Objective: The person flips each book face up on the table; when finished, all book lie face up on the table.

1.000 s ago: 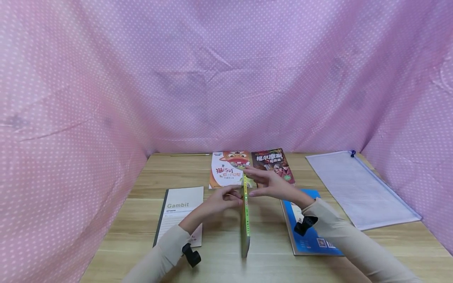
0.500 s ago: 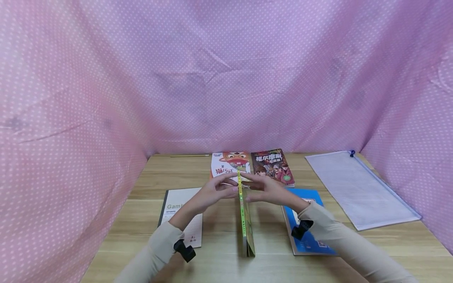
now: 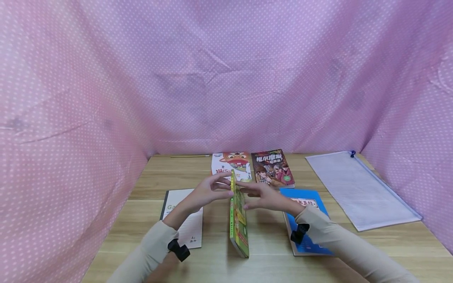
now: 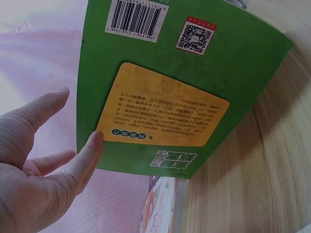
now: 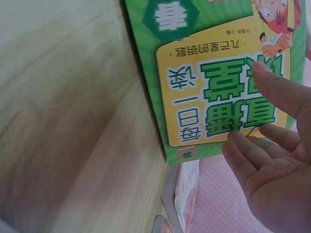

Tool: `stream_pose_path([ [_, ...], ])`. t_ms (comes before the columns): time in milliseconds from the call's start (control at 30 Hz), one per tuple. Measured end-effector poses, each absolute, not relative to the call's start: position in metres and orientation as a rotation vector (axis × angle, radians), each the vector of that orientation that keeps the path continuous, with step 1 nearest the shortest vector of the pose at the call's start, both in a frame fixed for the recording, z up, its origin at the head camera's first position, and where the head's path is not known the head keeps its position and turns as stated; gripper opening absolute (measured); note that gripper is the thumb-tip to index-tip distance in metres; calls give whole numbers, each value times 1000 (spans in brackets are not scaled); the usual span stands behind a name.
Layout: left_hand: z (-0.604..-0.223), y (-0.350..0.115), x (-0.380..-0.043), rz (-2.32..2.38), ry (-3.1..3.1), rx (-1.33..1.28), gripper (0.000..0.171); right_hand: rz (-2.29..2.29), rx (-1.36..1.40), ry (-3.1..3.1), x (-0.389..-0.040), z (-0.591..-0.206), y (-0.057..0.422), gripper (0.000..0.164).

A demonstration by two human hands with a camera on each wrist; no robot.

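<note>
A thin green book (image 3: 239, 226) stands on its long edge on the table, spine up, its top leaning left. At its left side is my left hand (image 3: 208, 193); in the left wrist view, extended fingers (image 4: 89, 154) meet the green back cover (image 4: 233, 53) and its yellow text panel. On the other side, my right hand (image 3: 267, 197) has loosely spread fingers (image 5: 245, 153) against the front cover (image 5: 182, 111), which bears large green characters. Neither hand wraps round the book.
A Gambit notebook (image 3: 191, 234) lies left, a blue book (image 3: 301, 192) right, partly under the right forearm. Behind are a white-and-orange book (image 3: 219, 159), a dark comic-style book (image 3: 270, 169) and a pencil (image 3: 191, 156). A white mesh pouch (image 3: 361, 192) lies far right.
The book's spine has tipped and shifted left, so its front cover now shows in the head view. My left hand has moved left with it; my right hand has come slightly nearer.
</note>
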State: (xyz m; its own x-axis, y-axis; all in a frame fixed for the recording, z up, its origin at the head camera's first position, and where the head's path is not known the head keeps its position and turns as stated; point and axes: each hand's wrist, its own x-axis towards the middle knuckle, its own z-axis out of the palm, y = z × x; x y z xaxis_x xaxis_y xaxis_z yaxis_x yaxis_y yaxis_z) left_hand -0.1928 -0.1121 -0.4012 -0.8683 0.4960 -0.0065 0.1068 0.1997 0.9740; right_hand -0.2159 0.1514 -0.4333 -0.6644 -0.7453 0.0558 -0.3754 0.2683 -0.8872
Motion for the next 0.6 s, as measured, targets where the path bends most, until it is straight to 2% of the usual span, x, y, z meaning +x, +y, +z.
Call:
stream_pose_path([
  [600, -399, -132, -194, 1653, 2211, 518, 81, -1240, -1015, 2226, -217, -452, 145, 74],
])
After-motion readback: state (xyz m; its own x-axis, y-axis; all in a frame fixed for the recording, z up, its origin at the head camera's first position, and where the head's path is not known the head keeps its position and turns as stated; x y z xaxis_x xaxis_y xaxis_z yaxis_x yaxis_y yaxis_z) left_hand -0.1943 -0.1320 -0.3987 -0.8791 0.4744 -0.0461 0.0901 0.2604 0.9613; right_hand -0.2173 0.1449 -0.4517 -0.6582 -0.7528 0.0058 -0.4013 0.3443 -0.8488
